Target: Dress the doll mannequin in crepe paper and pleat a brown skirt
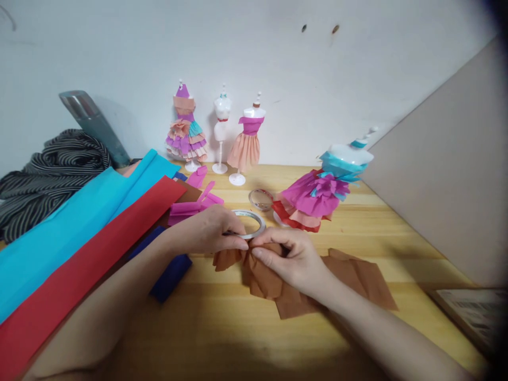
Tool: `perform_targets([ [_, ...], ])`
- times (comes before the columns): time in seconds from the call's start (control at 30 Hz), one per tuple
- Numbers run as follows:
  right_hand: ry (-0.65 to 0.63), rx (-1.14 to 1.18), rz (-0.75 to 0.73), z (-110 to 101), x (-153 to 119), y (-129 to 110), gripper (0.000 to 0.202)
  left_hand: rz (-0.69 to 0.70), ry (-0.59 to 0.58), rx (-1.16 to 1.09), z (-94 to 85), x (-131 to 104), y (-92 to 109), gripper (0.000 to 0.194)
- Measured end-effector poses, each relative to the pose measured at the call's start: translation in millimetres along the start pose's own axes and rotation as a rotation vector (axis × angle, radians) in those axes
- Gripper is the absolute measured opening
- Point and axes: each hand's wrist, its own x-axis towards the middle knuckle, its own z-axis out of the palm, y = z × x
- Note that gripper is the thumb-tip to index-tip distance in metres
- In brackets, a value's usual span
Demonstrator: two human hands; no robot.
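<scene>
My left hand is closed on the near-left side of a roll of tape, a pale ring, its thumb beside the brown paper. With thumb and fingers pinched, my right hand grips the gathered top of a brown crepe paper strip. The pleats fan out below both hands, and the strip's flatter end reaches right across the wooden table. The fingertips of the two hands almost meet; whether tape runs between them I cannot tell.
Dress forms in paper dresses and a bare one stand behind. Left lie turquoise paper, red paper, blue paper, magenta scraps and striped cloth. A clear ring lies mid-table.
</scene>
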Motion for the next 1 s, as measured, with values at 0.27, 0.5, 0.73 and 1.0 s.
perform_targets([
  [0.27, 0.074, -0.046, 0.082, -3, -1, -5, 0.008, 0.037, 0.052, 0.048, -0.3, -1, -1, 0.03],
  [0.5, 0.12, 0.009, 0.139, 1, -3, 1, 0.012, -0.011, 0.061, 0.114, -2.3, -1, 2, 0.03],
  [0.73, 0.116, 0.014, 0.128, 3, -3, 4, 0.013, 0.011, 0.033, 0.106, -3.3, 1, 5, 0.03],
  [1.0, 0.143, -0.186, 0.091, 1, -2, 5, 0.008, 0.034, 0.056, 0.125, 0.0, 1, 1, 0.035],
])
